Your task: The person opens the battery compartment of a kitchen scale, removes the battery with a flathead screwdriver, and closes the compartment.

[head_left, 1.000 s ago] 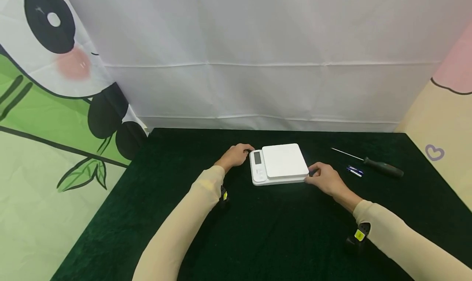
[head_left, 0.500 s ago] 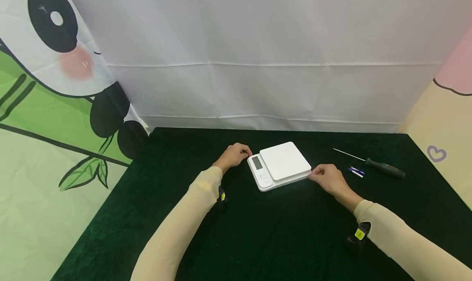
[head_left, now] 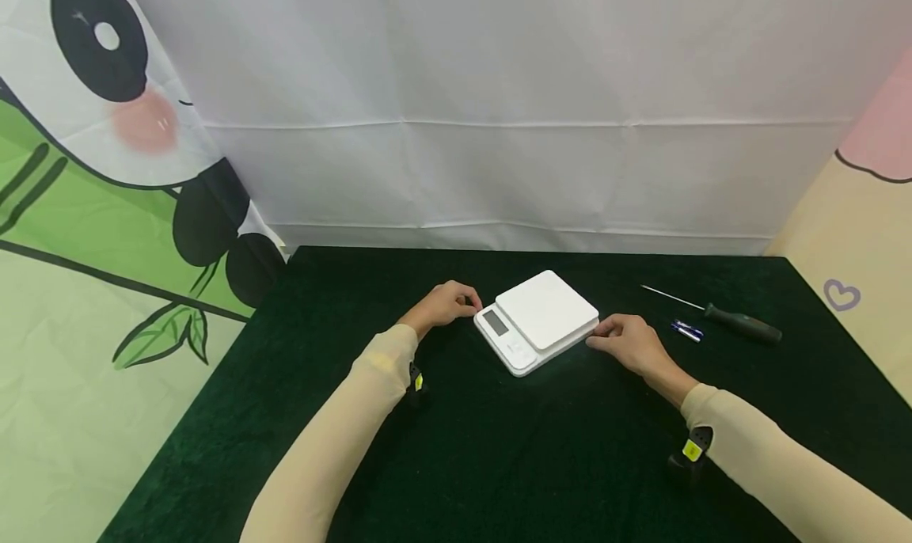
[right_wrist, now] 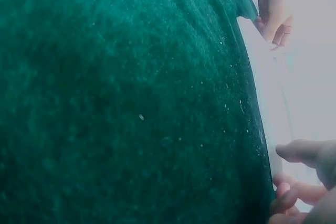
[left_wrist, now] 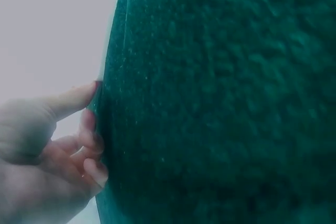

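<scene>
A white kitchen scale (head_left: 547, 312) with a small dark display lies turned at an angle on the dark green cloth. My left hand (head_left: 443, 304) pinches its left corner, with thumb and forefinger close together; in the left wrist view the hand's other fingers (left_wrist: 94, 169) are curled. At the scale's right corner is my right hand (head_left: 630, 343). Its forefinger is by the scale's edge and the thumb (right_wrist: 299, 151) stands apart from it. Glare washes out the scale in the right wrist view, so exact contact there is hard to tell.
To the right of the scale lie batteries (head_left: 686, 331) with blue and silver wrapping, and a screwdriver (head_left: 741, 323) with a dark handle, its shaft pointing back left. The green-covered table (head_left: 456, 464) ends at a white cloth backdrop (head_left: 456, 179). Printed cloths flank it.
The scale has turned counterclockwise as I see it, its front left corner swinging right and towards me. My left hand has moved slightly left and nearer; the right hand stays almost in place.
</scene>
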A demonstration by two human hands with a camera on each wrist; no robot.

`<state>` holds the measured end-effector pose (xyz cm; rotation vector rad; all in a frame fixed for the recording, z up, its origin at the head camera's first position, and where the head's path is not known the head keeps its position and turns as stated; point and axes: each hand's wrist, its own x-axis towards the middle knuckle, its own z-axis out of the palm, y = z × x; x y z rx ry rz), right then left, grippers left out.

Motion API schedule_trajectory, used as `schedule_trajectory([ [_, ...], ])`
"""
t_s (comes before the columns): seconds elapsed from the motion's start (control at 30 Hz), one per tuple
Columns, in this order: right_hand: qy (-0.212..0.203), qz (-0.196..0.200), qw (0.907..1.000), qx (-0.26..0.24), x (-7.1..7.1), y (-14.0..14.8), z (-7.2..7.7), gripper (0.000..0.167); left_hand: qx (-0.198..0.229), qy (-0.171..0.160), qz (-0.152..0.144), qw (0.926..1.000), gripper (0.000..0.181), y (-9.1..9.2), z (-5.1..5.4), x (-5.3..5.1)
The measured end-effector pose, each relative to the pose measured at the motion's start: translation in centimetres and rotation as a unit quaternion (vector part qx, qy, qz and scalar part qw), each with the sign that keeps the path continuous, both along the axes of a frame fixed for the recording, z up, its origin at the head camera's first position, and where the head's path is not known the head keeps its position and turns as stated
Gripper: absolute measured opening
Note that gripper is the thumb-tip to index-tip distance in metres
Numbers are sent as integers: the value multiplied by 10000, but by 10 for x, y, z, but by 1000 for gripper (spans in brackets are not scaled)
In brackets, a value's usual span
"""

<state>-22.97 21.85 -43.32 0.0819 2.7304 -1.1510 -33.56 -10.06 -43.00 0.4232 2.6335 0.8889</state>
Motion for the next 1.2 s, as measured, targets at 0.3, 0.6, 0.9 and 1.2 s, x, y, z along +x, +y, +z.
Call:
schedule_trajectory([
  [0.3,-62,330,9993,133,-4,-3,4,65,-123,-198,-576,9981,6,-9,-2,1],
  [0.6,-132,1012,9942,330,-8,-4,6,80,-252,-358,-599,9972,27,-9,0,9],
  [0.9,-225,1541,9868,448,-17,-2,6,91,-549,-138,-766,9955,58,-4,-2,17],
  [1.2,-440,1931,9789,510,-28,6,8,97,-904,-39,-780,9928,89,4,-3,25],
])
